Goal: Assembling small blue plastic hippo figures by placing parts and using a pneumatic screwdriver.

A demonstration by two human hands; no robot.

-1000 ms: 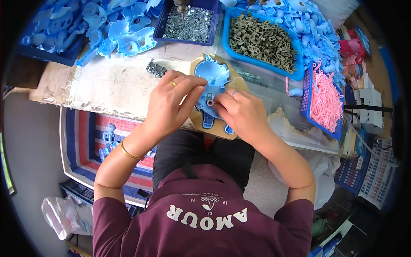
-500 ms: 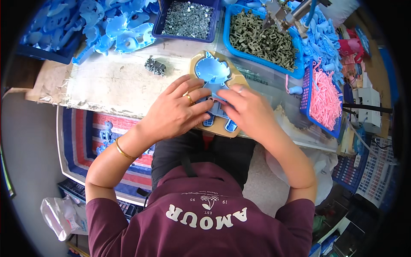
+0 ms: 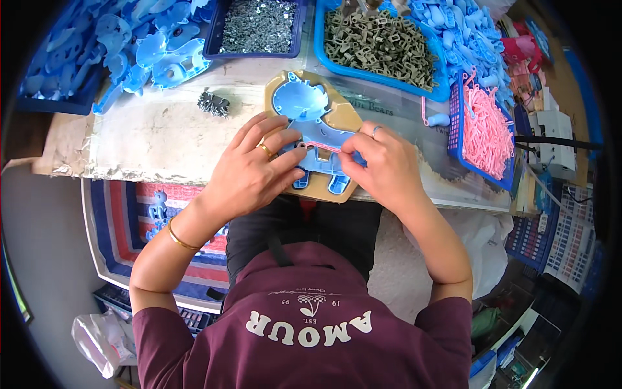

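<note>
A blue plastic animal-shaped shell half lies hollow side up in a tan jig at the table's front edge. Across its body runs a thin pink plastic strip with a small ring at its left end. My left hand lies over the shell's left side, fingers stretched out and slightly apart, fingertips beside that ring. At the strip's other end, my right hand pinches with thumb and forefinger by the shell's right edge. The fingers hide that end.
Behind stand a dark blue tray of small metal screws and a blue tray of olive-brown clips. Pink strips fill a basket at the right. Blue shells heap up at the left. A dark clump of small pieces lies nearer.
My right hand has moved right, away from my left hand, and the pink strip now shows stretched between them. The whole view has shifted slightly.
</note>
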